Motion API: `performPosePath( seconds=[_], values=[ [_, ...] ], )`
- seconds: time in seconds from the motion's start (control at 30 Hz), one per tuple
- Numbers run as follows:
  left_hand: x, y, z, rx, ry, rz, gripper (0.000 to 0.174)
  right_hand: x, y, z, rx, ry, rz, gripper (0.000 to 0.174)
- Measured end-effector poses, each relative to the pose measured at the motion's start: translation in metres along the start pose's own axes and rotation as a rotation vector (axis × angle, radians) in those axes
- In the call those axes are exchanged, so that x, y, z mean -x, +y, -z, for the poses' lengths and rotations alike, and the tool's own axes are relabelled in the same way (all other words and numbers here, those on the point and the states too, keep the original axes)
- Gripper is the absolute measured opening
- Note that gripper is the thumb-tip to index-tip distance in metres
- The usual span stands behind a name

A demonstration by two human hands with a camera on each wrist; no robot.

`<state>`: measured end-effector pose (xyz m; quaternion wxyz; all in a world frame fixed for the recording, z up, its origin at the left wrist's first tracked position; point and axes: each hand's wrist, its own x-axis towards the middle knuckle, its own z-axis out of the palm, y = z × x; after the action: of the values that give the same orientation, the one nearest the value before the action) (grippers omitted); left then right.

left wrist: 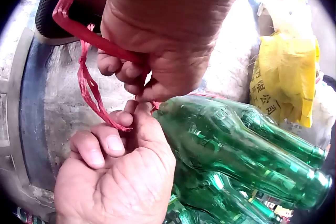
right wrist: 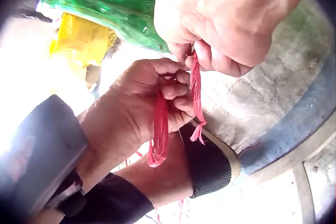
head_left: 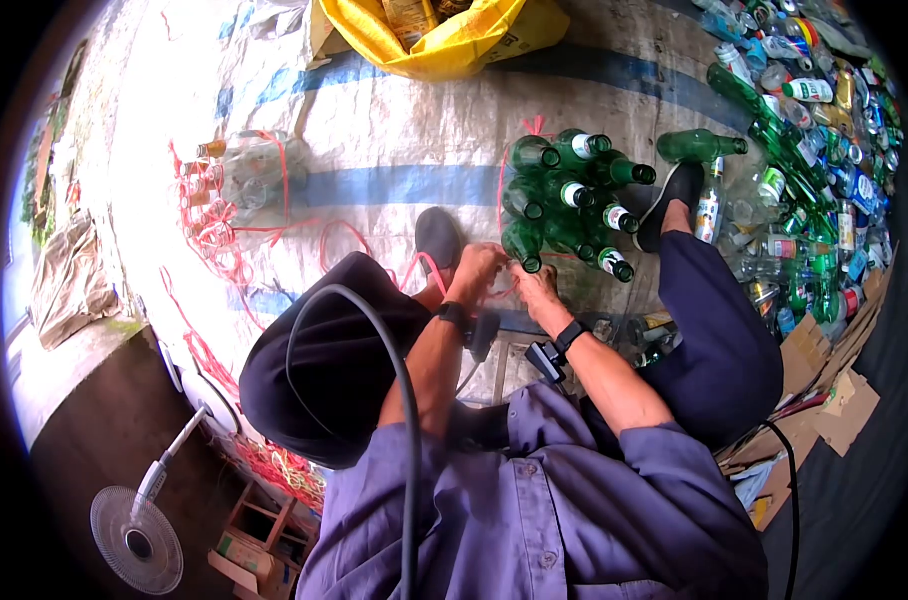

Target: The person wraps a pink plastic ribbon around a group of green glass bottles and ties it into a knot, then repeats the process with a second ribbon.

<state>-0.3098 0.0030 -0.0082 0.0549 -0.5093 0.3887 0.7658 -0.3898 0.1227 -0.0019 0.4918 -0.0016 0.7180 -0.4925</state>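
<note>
Both hands meet at the near side of a cluster of green glass bottles (head_left: pixel 564 200) that lie together with pink plastic twine around them. My left hand (head_left: pixel 479 268) pinches the pink twine (left wrist: pixel 97 40), and a length of it loops up from the curled fingers. Fingertip to fingertip with it, my right hand (head_left: pixel 540 292) pinches a short knotted end (right wrist: pixel 197 98) of the same twine. In the left wrist view the right hand (left wrist: pixel 121 176) lies palm up just beside the bottles (left wrist: pixel 236 150). The stretch between the fingertips is mostly hidden.
A tied bundle of clear bottles (head_left: pixel 254 175) lies to the left, with loose pink twine (head_left: pixel 199 340) near it. A yellow sack (head_left: pixel 444 45) stands ahead. Loose bottles (head_left: pixel 814 150) pile up at the right. The person's shoes (head_left: pixel 437 238) flank the work.
</note>
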Motion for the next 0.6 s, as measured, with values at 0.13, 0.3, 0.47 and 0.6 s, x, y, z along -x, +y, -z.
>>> performPosePath(
  seconds=[0.13, 0.3, 0.47, 0.6],
  values=[
    [0.014, 0.015, -0.001, -0.024, 0.002, 0.025, 0.011, 0.000, -0.008, -0.001, -0.221, 0.012, -0.223, 0.023],
    [0.014, 0.013, 0.000, 0.007, -0.019, 0.070, 0.012, -0.015, 0.001, 0.004, -0.354, -0.011, -0.452, 0.016],
    [0.023, 0.012, 0.000, 0.027, -0.094, -0.033, 0.011, -0.005, -0.022, 0.000, -0.458, -0.008, -0.510, 0.011],
    [0.011, -0.008, 0.006, -0.236, -0.098, -0.362, 0.007, -0.007, -0.018, 0.002, -0.536, -0.014, -0.539, 0.010]
  ],
)
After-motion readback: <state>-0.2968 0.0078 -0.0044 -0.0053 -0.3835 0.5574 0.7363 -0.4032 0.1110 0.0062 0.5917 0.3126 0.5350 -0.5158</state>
